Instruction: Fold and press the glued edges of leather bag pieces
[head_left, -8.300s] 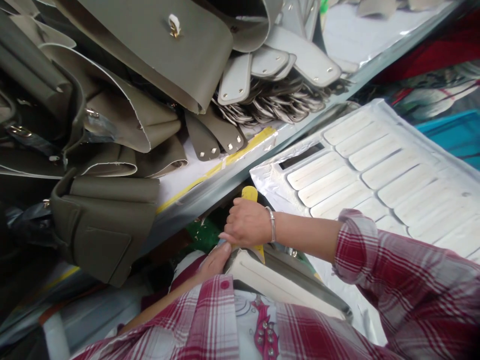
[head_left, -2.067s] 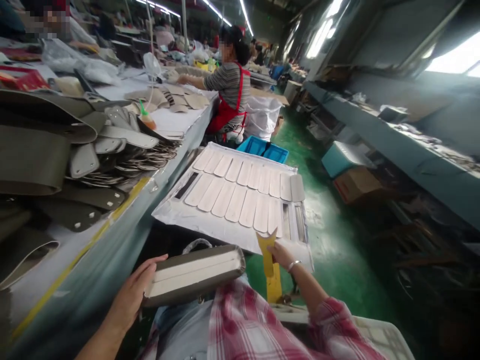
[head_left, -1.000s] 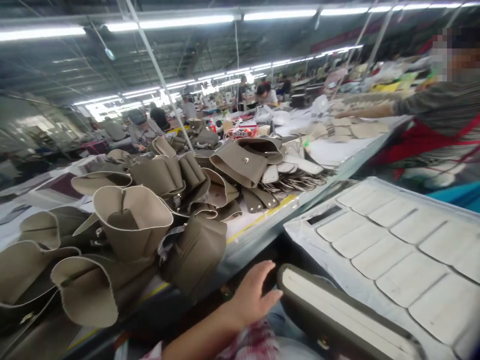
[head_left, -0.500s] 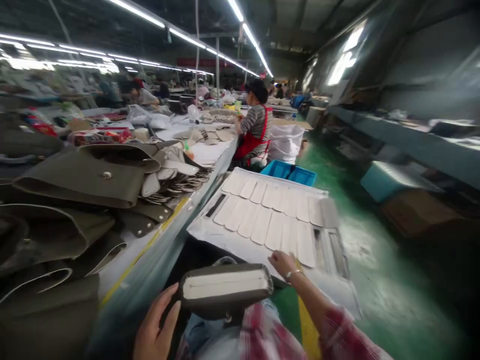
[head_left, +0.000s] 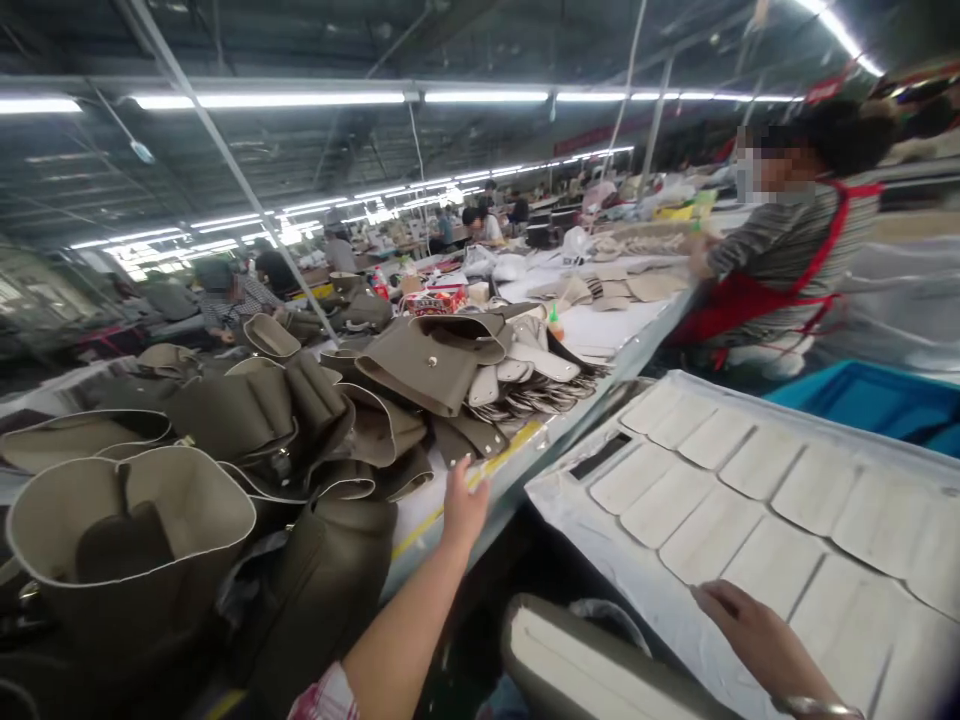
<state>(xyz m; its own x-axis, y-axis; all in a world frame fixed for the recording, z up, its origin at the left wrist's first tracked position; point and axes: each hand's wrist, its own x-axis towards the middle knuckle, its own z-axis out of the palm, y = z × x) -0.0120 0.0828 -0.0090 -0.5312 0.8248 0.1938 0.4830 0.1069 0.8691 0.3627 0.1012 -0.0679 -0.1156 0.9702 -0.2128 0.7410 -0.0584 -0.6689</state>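
Note:
My left hand [head_left: 465, 505] reaches over the table's yellow-marked edge [head_left: 517, 445], fingers stretched forward, with nothing seen in it. Its fingertips are close to a dark grey-brown flap with metal studs [head_left: 469, 438]; whether they touch is unclear. My right hand [head_left: 757, 635] is over the near side of a white-covered tray [head_left: 577, 510], fingers loosely bent and apart. Pale rounded panels [head_left: 795, 560] lie there in two rows, beside its fingertips. A thick grey-brown bag piece with a pale top face [head_left: 577, 655] rests at my lap, touched by neither hand.
Unfinished grey-brown bag bodies [head_left: 135, 530] crowd the table's left. A stack of pale tabs [head_left: 540, 370] lies farther along. A co-worker in a red apron [head_left: 787, 280] works at the table beyond the tray. A blue crate [head_left: 862, 405] stands behind the tray.
The view has swung left. My left hand has left the bag piece at my lap and moved forward to the table edge. My right hand stays at the tray's near side.

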